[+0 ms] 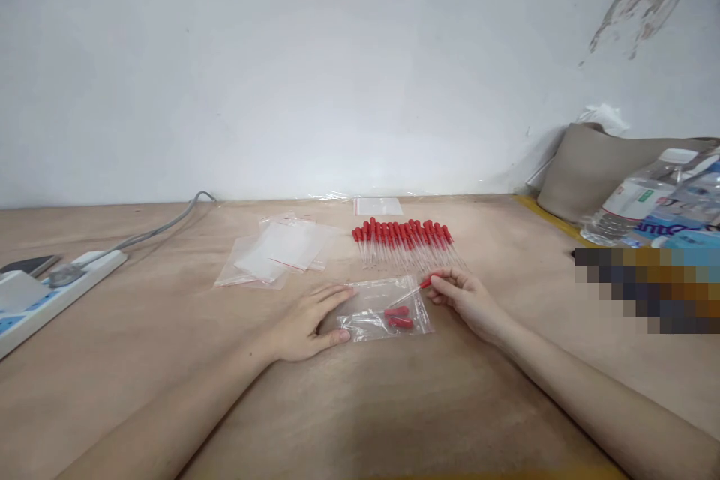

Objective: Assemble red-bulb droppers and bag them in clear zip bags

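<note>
A clear zip bag (pixel 365 321) lies flat on the table in front of me, with two red-bulbed droppers (pixel 399 322) inside it. My left hand (pixel 309 322) rests at the bag's left end, fingers spread, thumb and fingertips touching the plastic. Between thumb and fingers of my right hand (pixel 458 296) is the red bulb of another dropper (pixel 424 282). Its thin clear tube points left and down over the bag's right part; whether the tip is inside the bag I cannot tell. Just beyond lies a row of red-bulbed droppers (pixel 402 235).
Several flat zip bags (pixel 286 246) overlap at the back left, and one more bag (pixel 378 206) lies near the wall. A power strip (pixel 84 281) with a grey cable and a phone (pixel 28 265) sit far left. At right stand a plastic bottle (pixel 624 202) and a grey-brown bag (pixel 590 165).
</note>
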`<state>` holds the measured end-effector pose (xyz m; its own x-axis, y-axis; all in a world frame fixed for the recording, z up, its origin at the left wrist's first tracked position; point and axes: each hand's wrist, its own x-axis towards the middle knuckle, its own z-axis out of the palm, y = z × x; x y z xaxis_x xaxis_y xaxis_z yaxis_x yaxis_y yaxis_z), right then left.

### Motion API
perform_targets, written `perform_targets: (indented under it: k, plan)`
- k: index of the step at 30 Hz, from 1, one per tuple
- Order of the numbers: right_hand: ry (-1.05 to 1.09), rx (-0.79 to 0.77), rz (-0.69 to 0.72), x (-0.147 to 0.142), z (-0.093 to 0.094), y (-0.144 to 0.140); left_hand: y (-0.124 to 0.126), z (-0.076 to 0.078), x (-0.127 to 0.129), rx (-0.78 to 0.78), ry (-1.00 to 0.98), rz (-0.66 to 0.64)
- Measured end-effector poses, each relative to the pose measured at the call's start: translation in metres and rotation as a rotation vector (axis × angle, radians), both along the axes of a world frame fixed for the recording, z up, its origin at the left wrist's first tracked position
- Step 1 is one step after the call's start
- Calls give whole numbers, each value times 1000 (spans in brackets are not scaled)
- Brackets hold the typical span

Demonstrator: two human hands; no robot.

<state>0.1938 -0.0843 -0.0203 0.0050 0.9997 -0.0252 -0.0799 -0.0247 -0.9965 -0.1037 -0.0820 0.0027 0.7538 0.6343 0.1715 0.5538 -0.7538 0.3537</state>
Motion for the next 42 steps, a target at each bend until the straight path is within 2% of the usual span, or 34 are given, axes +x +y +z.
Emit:
perform_targets:
  k: [3, 7, 13, 18, 20, 22, 25, 28, 31, 36, 42]
  plan:
    - [-244, 119, 86, 0, 0, -2, 0, 0, 0, -5, -12, -3]
    - [-458, 218, 96, 1, -4, 0, 0, -1, 0, -4, -29, -2]
    - [-497, 285, 183, -6, -11, -1, 1, -2, 0, -7, -14, 0]
    - [-550, 415, 273, -13, -6, -5, 2, -2, 0, 4, -6, -12]
    - [-545, 414, 304, -11, -4, -6, 1, -1, 1, 4, -19, -23]
    - [-531, 360, 257, -5, -2, -2, 1, 1, 2, 2, -34, -28]
    - [-550, 303, 35, 7, 1, 13, 0, 3, 3, -12, -54, -21]
    - [-693, 332, -162, 20, 9, 42, -1, 3, 3, -39, -71, -19]
    - [-869, 347, -265, 23, 19, 75, -1, 3, 3, -49, -88, -14]
    - [-1163, 237, -286, 12, 33, 121, -1, 0, 2, -44, -81, -10]
    - [-1216, 95, -279, 6, 38, 150, 0, 0, 1, -31, -49, -12]
